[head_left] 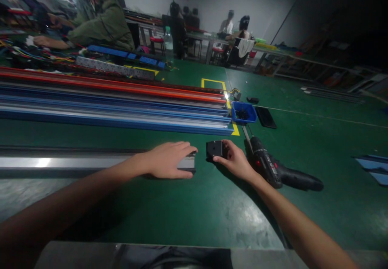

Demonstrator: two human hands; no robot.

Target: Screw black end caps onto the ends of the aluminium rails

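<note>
My left hand (165,159) lies across the right end of a long silver metal profile (91,162) with dark edges, thumb along the near side and fingers over the far side. A short stretch of the profile's end shows past the palm. Between the thumb and fingers of my right hand (235,159) is a small black block-like end piece (214,149) with a dark hole in its face. A narrow gap separates this piece from the profile's end. Close to the right of my right hand lies a black power drill (269,164), its bit pointing away from me.
Blue profiles (121,113) and red profiles (121,85) lie beyond my left hand. A blue bin (244,113) with small dark parts stands past my right hand, beside a black flat device (266,117). A co-worker's sleeve (104,28) and a bottle (168,44) are across the green table.
</note>
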